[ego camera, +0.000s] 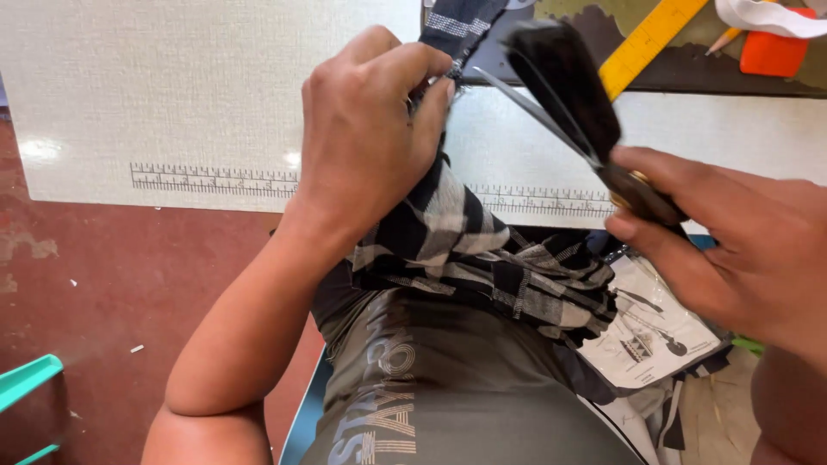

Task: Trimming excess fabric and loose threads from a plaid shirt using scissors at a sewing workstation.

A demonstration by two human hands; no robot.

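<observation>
Checked cloth (457, 232) bunched in left hand (366, 129); right hand (732, 250) grips open scissors (560, 95) before yellow ruler (650, 39).

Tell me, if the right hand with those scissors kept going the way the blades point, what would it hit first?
Most likely the checked black-and-white cloth pinched up by the left hand. The right hand aims the open scissors up-left toward that grip, though depth is hard to judge.
</observation>
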